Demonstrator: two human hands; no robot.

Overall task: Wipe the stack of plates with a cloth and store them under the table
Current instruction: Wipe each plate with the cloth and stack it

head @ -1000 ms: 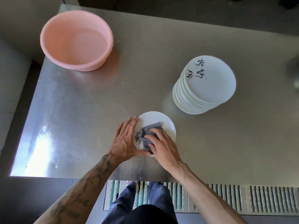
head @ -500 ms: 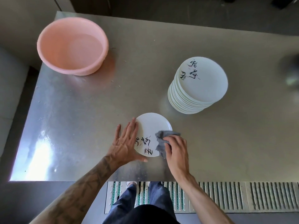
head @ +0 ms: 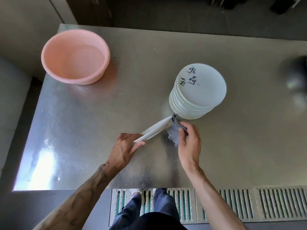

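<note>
The single plate [head: 153, 130], flat on the table [head: 99, 130] half a second ago, is now tipped up at mid-frame and seen almost edge-on. The left hand [head: 123, 146], which was spread flat on it then, now grips its near rim. The right hand [head: 189, 143] pinches the grey cloth [head: 173, 136] just right of the plate, the cloth's top touching the far rim. The stack of plates [head: 201, 90] right of centre and the pink basin [head: 75, 56] at upper left have not moved
</note>
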